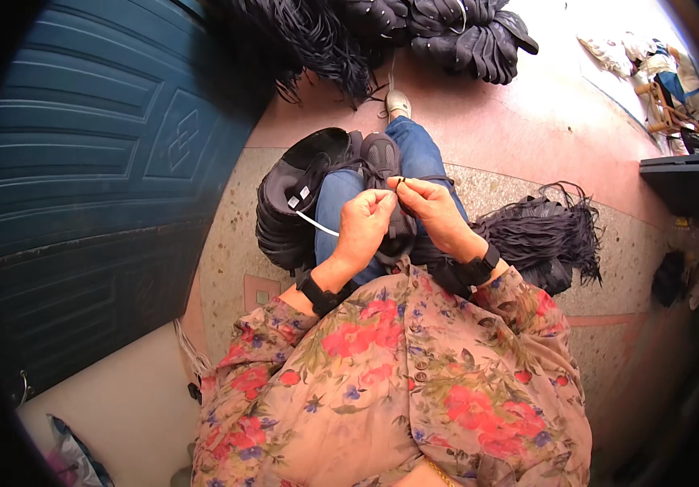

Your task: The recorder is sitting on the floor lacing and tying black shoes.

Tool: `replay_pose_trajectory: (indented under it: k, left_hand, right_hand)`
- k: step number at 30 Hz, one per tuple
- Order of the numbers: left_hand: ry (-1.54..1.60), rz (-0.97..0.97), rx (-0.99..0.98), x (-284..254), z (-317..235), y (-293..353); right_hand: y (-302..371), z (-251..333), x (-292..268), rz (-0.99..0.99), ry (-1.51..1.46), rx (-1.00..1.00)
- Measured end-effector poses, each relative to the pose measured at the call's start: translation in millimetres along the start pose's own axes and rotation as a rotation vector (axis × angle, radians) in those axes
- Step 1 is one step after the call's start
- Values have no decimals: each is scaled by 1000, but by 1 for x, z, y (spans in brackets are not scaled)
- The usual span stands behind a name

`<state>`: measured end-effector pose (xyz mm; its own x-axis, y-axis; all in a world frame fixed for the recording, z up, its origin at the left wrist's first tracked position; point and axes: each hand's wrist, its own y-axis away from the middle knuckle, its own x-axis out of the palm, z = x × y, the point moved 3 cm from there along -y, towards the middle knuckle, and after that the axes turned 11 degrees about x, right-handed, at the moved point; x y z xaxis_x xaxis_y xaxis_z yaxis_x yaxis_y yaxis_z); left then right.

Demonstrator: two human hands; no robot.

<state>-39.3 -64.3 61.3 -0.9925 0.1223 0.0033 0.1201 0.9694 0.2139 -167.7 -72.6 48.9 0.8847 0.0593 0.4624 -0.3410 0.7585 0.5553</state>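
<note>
A black shoe upper [381, 154] lies across my lap between my knees, its toe pointing away from me. Just above it my left hand [366, 223] and my right hand [439, 213] come together, thumbs and fingers pinched. A dark bit of shoelace [400, 184] shows at the right fingertips. The left fingers are closed at the same lace, though their grip on it is partly hidden. Against my left knee leans a stack of nested black shoe uppers [278, 215], with a white strip [317, 223] trailing from it.
A heap of black laces with uppers [540, 231] lies by my right leg. More bundled uppers [479, 49] and a tangle of laces [309, 40] lie ahead. A blue-green panelled door [98, 162] stands at left. A dark box-like piece [678, 183] sits at far right.
</note>
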Motion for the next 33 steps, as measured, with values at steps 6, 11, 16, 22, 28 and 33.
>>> replay_pose_trajectory:
  k: [6, 11, 16, 22, 28, 33]
  left_hand:
    - [-64, 76, -35, -6, 0, -4]
    - [-850, 236, 535, -36, 11, -60]
    - [-1163, 485, 499, -36, 30, -103]
    - [-1495, 799, 449, -23, 14, -106]
    - [-1545, 463, 494, -39, 38, -102]
    - [-1083, 82, 156, -52, 61, -98]
  right_hand:
    - [-5, -5, 2, 69, 13, 19]
    - [0, 9, -12, -48, 161, -131]
    - [17, 58, -8, 56, 194, -230]
    - [40, 119, 2, 60, 482, -360]
    - [124, 263, 16, -292, 720, -1003]
    - [166, 303, 24, -554, 1108, -1267]
